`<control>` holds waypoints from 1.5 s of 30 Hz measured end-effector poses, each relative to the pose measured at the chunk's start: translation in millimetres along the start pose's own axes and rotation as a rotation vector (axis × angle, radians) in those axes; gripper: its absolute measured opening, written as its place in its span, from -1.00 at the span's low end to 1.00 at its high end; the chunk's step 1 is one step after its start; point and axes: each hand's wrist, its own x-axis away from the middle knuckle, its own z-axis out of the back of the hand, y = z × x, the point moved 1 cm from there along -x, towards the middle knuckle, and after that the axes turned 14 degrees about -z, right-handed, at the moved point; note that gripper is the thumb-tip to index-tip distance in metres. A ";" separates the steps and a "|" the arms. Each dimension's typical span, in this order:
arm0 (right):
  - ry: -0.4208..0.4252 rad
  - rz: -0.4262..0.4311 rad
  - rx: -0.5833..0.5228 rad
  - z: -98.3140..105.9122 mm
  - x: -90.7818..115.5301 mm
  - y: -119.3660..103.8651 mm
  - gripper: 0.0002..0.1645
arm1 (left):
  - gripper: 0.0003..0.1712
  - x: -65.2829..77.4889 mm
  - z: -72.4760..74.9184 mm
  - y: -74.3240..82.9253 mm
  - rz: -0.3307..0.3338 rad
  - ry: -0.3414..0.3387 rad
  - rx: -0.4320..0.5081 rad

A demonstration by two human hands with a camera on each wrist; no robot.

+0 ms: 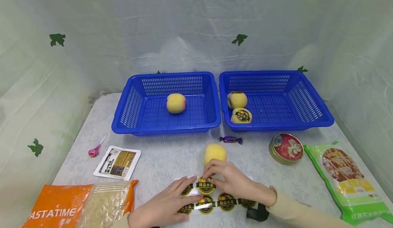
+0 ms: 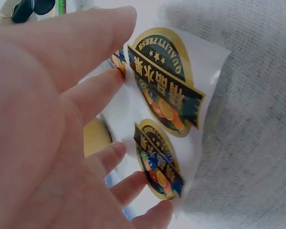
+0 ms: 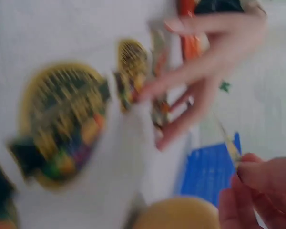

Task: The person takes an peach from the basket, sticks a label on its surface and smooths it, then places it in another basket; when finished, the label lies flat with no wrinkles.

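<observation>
My right hand [image 1: 228, 178] pinches a black-and-gold fruit sticker [image 3: 231, 145] between thumb and finger, seen nearly edge-on in the right wrist view. Below it lies a clear sheet of stickers [image 1: 226, 201] bearing several round labels. The left hand [image 1: 167, 200] rests on the sheet's left part with its fingers spread and fairly straight. Just beyond the right fingers sits a yellow peach [image 1: 215, 153] with no label showing. One peach [image 1: 176, 103] lies in the left blue basket [image 1: 165, 129]. Two more are in the right blue basket [image 1: 276, 127]; the nearer peach [image 1: 237, 118] wears a sticker.
A purple-wrapped candy [image 1: 230, 139] lies before the baskets. At left are a lollipop [image 1: 94, 151], a white-edged food packet [image 1: 118, 163] and an orange pasta bag [image 1: 61, 200]. A round red tin [image 1: 287, 147] and a green food bag [image 1: 347, 180] lie at right.
</observation>
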 end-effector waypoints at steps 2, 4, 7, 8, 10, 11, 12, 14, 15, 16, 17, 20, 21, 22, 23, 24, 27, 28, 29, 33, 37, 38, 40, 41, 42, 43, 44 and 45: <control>0.079 0.023 -0.059 8.9 -4.9 0.2 -0.70 | -0.35 0.1 0.8 0.7 0.000 0.006 -0.011; 0.144 0.031 -0.099 19.3 -9.9 -0.9 -0.70 | -0.36 -0.2 2.1 1.2 0.004 0.009 -0.012; 0.192 -0.016 -0.141 35.0 -16.2 -4.2 -0.72 | -0.40 -2.1 5.9 0.7 0.010 0.028 0.015; 0.191 -0.042 -0.153 39.3 -17.7 -4.8 -0.74 | -0.42 -3.2 7.8 0.0 0.010 0.039 0.032; 0.175 -0.106 -0.182 46.3 -20.0 -4.9 -0.77 | -0.45 -6.7 12.3 -2.5 0.010 0.064 0.065; 0.164 -0.135 -0.203 48.7 -21.3 -3.7 -0.78 | -0.45 -9.1 15.0 -4.2 0.012 0.079 0.080; 0.154 -0.167 -0.223 50.4 -22.3 -2.0 -0.79 | -0.45 -11.9 17.6 -6.4 0.016 0.095 0.094; 0.140 -0.206 -0.246 52.6 -24.2 2.0 -0.80 | -0.44 -18.5 23.2 -11.5 0.035 0.138 0.120; 0.138 -0.212 -0.253 53.2 -25.2 4.0 -0.81 | -0.44 -22.2 25.9 -14.6 0.050 0.163 0.128; 0.137 -0.218 -0.256 53.5 -26.1 5.9 -0.81 | -0.44 -26.3 28.3 -18.2 0.066 0.194 0.138; 0.137 -0.221 -0.258 53.9 -26.9 7.3 -0.81 | -0.44 -30.4 30.8 -21.7 0.081 0.230 0.157; 0.138 -0.227 -0.250 54.4 -29.0 10.5 -0.81 | -0.46 -42.7 35.6 -32.6 0.117 0.337 0.206; 0.138 -0.232 -0.247 54.4 -29.6 11.1 -0.81 | -0.48 -46.8 36.1 -35.8 0.124 0.372 0.227; 0.138 -0.242 -0.241 54.6 -30.1 11.4 -0.82 | -0.50 -51.1 36.3 -38.9 0.127 0.406 0.254; 0.136 -0.249 -0.235 54.5 -30.6 11.5 -0.82 | -0.52 -55.2 35.8 -41.8 0.129 0.438 0.277; 0.136 -0.256 -0.228 54.4 -31.0 11.6 -0.82 | -0.54 -59.6 34.5 -44.7 0.135 0.466 0.288; 0.142 -0.266 -0.204 53.9 -32.0 9.7 -0.82 | -0.63 -71.5 30.5 -51.3 0.150 0.550 0.344; 0.144 -0.265 -0.200 53.4 -32.3 9.9 -0.82 | -0.66 -75.0 29.4 -52.9 0.155 0.574 0.364; 0.148 -0.260 -0.199 52.8 -32.5 10.2 -0.82 | -0.68 -78.4 27.8 -54.6 0.161 0.596 0.378; 0.161 -0.221 -0.209 45.6 -34.1 27.3 -0.79 | -0.77 -87.0 23.9 -57.3 0.178 0.660 0.444; 0.172 -0.189 -0.175 40.3 -32.9 41.8 -0.76 | -0.84 -90.9 21.5 -58.7 0.185 0.694 0.498; 0.174 -0.183 -0.155 40.2 -32.0 42.3 -0.76 | -0.84 -91.5 21.1 -59.1 0.185 0.699 0.511; 0.167 -0.190 -0.120 40.0 -29.3 43.1 -0.75 | -0.84 -92.4 21.0 -59.7 0.195 0.704 0.547; 0.157 -0.196 -0.112 39.8 -27.8 43.2 -0.75 | -0.85 -92.7 20.7 -60.3 0.202 0.705 0.565; 0.141 -0.207 -0.114 39.3 -26.6 43.5 -0.74 | -0.85 -93.1 20.4 -60.8 0.207 0.708 0.586; 0.120 -0.221 -0.127 38.6 -25.5 44.0 -0.72 | -0.85 -93.2 20.3 -61.1 0.213 0.711 0.606; 0.099 -0.235 -0.141 37.7 -24.5 44.4 -0.69 | -0.86 -93.2 20.3 -61.3 0.221 0.715 0.630; 0.079 -0.250 -0.157 36.4 -23.8 45.1 -0.67 | -0.86 -93.3 20.4 -61.1 0.228 0.719 0.654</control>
